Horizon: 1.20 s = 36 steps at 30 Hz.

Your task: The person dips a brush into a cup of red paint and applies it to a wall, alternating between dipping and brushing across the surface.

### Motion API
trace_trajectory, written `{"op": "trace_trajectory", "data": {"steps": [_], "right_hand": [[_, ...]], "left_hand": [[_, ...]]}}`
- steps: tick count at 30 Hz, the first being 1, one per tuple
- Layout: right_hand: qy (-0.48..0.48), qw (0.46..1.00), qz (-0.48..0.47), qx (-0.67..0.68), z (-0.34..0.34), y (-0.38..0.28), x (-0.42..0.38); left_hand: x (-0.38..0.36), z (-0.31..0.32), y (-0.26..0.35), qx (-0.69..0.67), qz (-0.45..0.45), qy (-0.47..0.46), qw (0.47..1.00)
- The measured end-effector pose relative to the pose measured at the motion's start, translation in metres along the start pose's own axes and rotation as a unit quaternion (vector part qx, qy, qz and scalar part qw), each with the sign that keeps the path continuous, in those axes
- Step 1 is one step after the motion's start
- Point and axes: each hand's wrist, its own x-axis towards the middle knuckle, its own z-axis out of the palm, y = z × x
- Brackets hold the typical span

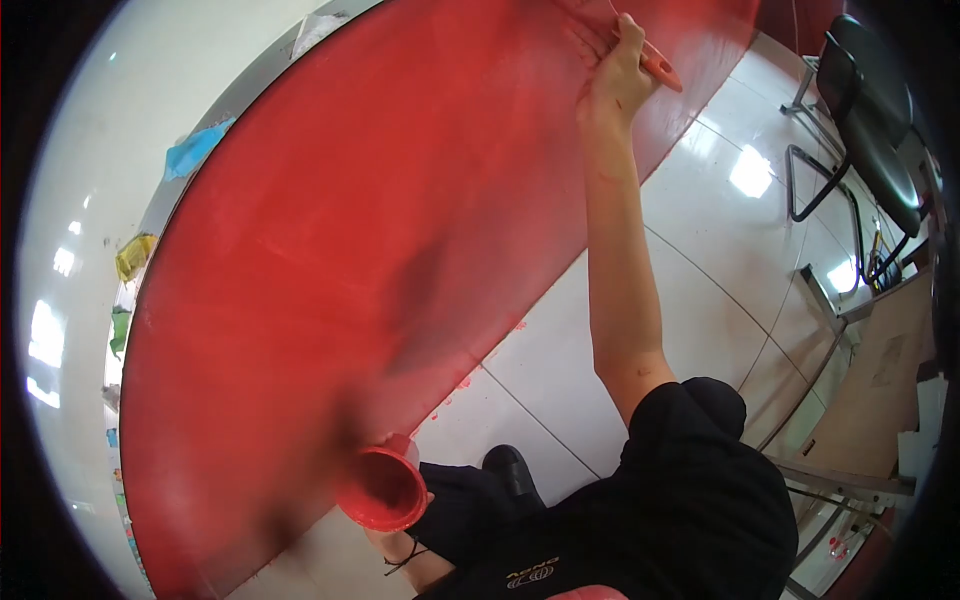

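Observation:
High in the view, my right hand [622, 75] is closed around a paintbrush with a red handle [660, 68]. Its bristles are hard to make out against the large red-painted surface [300, 240], which my hand is close to or touching. Low and near my body, my left hand [395, 543] holds a red cup [388, 518], mostly hidden behind it. The cup's mouth faces me and its inside looks dark red. Dark blurred smudges lie over part of the view.
Tiled floor [690, 290] borders the red surface, with red drips along the edge. A black chair [868, 130] stands at the upper right, above a metal-framed table with a brown board [870, 390]. Blue [197, 148] and yellow [134, 257] scraps line the left edge.

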Motion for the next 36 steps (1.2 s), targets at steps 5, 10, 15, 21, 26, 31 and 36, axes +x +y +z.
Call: {"op": "trace_trajectory", "data": {"steps": [5,10,15,21,26,31,36], "right_hand": [[0.068,0.996,0.018,-0.057,-0.086,0.033,-0.024],[0.206,0.945,0.056,-0.249,-0.255,0.067,-0.129],[0.164,0.901,0.206,-0.344,-0.26,0.042,-0.152],[-0.007,0.98,0.081,-0.183,-0.073,-0.013,-0.076],[-0.072,0.991,0.103,-0.036,0.015,-0.042,-0.046],[0.008,0.986,0.159,-0.045,-0.105,0.021,-0.083],[0.065,0.964,0.217,-0.141,-0.288,0.064,-0.154]], "left_hand": [[-0.003,0.009,-0.003,-0.027,0.027,-0.011,0.999],[0.013,0.03,0.002,-0.046,0.027,-0.016,0.998],[0.02,0.031,0.0,-0.049,0.053,-0.01,0.997],[0.02,0.037,-0.007,-0.074,0.057,-0.019,0.995],[0.026,0.044,-0.01,-0.089,0.061,-0.015,0.994],[0.032,0.055,-0.016,-0.074,0.048,0.007,0.996],[0.006,0.051,-0.012,-0.034,0.025,0.003,0.999]]}}
